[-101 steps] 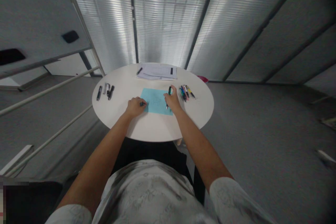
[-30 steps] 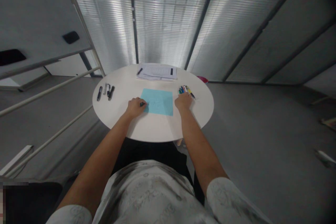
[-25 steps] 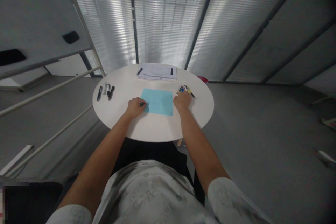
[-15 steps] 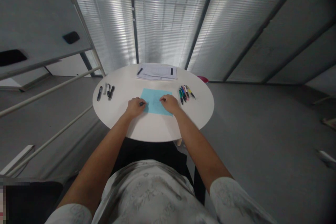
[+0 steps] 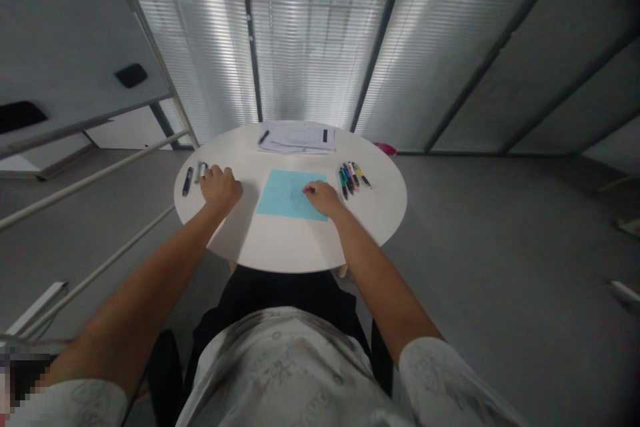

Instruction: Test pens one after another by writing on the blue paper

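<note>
A light-blue sheet of paper [image 5: 280,197] with faint drawn marks lies on the round white table in front of me. My right hand [image 5: 323,197] rests on the sheet's right part, fingers pinched around something small and dark whose kind I cannot make out. Over at the left side, my left hand [image 5: 221,188] is above the group of pens, its fingers curled down. Whatever is under or inside those fingers is hidden. Beside it lie a black pen [image 5: 187,181] and a grey-white pen [image 5: 197,172], the latter partly covered by the hand.
Several coloured pens [image 5: 354,177] lie right of the blue sheet. White papers [image 5: 297,138] with a dark pen [image 5: 264,137] on them are at the far edge of the table [image 5: 285,253]. A white metal railing [image 5: 90,180] runs along the left, with blinds behind.
My left hand has moved left, off the blue sheet to the pens, and the dark pen it held is hidden from sight. My right hand has stayed almost still.
</note>
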The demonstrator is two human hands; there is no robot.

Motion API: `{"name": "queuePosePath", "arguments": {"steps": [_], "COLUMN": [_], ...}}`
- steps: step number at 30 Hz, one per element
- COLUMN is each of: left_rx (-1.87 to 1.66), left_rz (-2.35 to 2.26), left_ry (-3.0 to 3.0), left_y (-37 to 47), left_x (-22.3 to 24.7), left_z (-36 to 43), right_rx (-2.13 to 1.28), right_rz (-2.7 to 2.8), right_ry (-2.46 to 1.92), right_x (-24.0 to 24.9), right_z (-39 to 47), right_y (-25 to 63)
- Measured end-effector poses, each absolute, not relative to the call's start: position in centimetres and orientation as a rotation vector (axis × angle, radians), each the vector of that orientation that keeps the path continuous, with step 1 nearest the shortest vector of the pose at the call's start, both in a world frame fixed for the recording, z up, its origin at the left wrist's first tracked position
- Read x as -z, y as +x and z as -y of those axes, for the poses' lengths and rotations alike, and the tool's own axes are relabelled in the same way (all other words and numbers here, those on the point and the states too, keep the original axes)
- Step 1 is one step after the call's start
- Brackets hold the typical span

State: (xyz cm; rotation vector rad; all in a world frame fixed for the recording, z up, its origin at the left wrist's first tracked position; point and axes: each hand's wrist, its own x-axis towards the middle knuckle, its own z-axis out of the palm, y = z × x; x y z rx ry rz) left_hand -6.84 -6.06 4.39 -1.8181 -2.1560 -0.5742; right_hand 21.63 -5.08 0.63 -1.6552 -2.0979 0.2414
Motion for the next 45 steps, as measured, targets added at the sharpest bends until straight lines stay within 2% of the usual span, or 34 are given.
{"name": "queuePosePath", "arguments": {"steps": [8,35,38,45], "left_rx": [0.372,0.566,0.730,1.456], "left_rz": [2.194,2.236,2.164,1.999], "left_ry": [-1.716,-1.904,-1.925,-2.100], "left_y": [-10.1,-10.9,-11.2,-8.1], "left_x": [-2.7,-1.5,-1.4,-2.4], "left_z": [6.3,6.6,6.4,6.7], "right_rx": [-0.253,-0.272,-0.273,-0.427], "right_rz": [2.095,2.085,2.081,1.853], "right_ry": [-1.658,-1.649,-1.649,-1.510], "right_x": [-0.5,-0.6,-0.6,-0.7], "right_z": [4.9,5.2,5.2,4.8], "right_y": [21.7,21.6,21.6,21.3]}}
